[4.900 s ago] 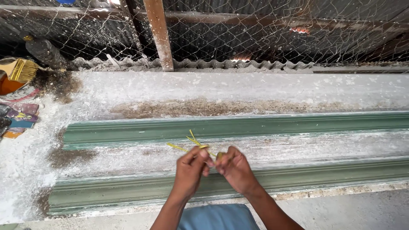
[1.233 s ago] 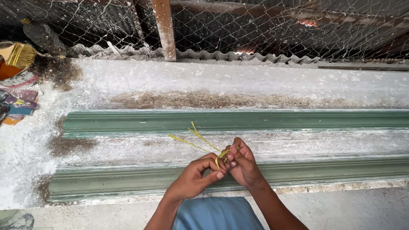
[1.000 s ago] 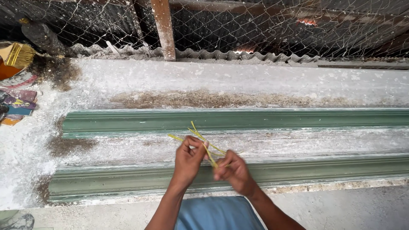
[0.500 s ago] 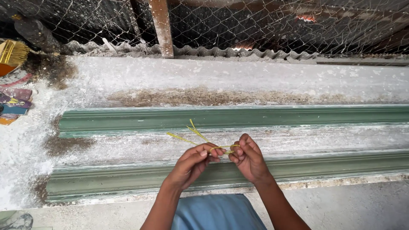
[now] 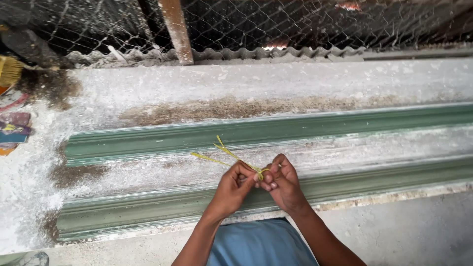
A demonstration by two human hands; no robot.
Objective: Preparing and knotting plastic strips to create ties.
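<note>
Two hands are seen at the lower centre of the frame, brought together above a long green moulded frame (image 5: 276,130) that runs across a whitish, dusty concrete ledge (image 5: 276,79). Two green bands of that frame can be counted, one at mid-height and one lower, with a pale, dust-covered strip between them.

One bundle of thin yellow-green strips (image 5: 227,154) is held between the hands; two loose ends are seen fanning out toward the upper left from the point where they are gripped. The left hand (image 5: 232,186) is curled, its fingertips pinched on the strips. The right hand (image 5: 282,181) is likewise closed, thumb and fingers pinched on the same knot-like point, and the fingertips of both hands are touching. Both forearms rise from the bottom edge, on either side of one patch of blue cloth (image 5: 258,244).

One rusty post (image 5: 176,30) is set against wire mesh (image 5: 305,22) along the top.
</note>
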